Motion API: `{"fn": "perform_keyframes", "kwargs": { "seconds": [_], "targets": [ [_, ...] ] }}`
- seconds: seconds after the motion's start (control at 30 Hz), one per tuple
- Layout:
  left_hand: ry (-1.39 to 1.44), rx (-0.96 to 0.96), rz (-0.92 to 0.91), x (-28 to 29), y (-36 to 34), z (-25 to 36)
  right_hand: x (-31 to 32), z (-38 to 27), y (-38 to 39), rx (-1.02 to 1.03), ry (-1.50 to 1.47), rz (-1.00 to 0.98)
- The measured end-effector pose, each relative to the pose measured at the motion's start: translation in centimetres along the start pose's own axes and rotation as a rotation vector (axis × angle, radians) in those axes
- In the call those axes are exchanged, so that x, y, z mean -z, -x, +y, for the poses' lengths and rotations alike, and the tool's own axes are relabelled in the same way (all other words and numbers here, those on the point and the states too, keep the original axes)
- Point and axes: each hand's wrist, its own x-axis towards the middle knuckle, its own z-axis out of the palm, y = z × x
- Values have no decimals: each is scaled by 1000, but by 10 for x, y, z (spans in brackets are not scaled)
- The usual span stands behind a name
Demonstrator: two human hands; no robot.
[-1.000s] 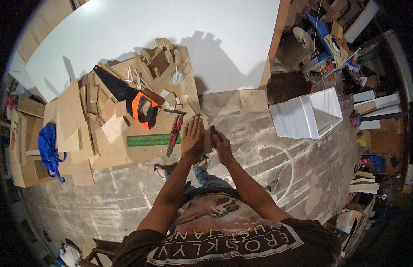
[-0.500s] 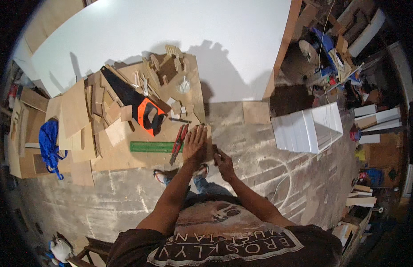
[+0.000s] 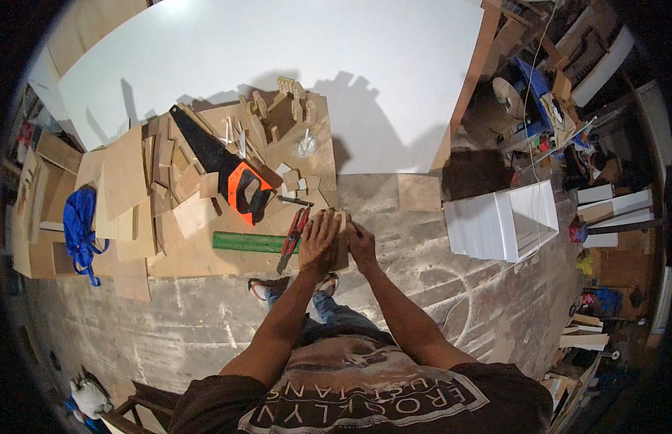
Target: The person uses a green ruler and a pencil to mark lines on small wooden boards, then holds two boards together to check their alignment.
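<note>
Compared with half a second ago, in the head view the right hand has moved forward beside the wooden piece. Its fingers are curled; what they hold, one cannot tell. The left hand presses flat upon this piece, fingers nearly straight. Left of them lies a red cutter.

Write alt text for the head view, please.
A bare left hand lies flat at the right end of a wooden worktop, the right hand close beside it. Leftward lie a red tool, a green strip and an orange-handled saw.
</note>
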Motion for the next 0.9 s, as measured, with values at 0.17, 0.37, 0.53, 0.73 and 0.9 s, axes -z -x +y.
{"fn": "perform_keyframes", "kwargs": {
  "seconds": [0.17,0.37,0.53,0.73,0.9],
  "targets": [
    [-171,-4,-5,-15,11,-15,-18,-9,-7,-51,202,78],
    [-225,-48,63,-20,6,-11,-15,4,-52,-114,191,107],
    [-44,34,-29,-7,8,-6,-15,-9,-44,-182,297,105],
    [-276,-61,43,-26,5,-3,-3,16,-40,-77,302,133],
    [-110,14,14,-12,6,-7,-6,-20,-22,-367,52,13]
  ]
}}
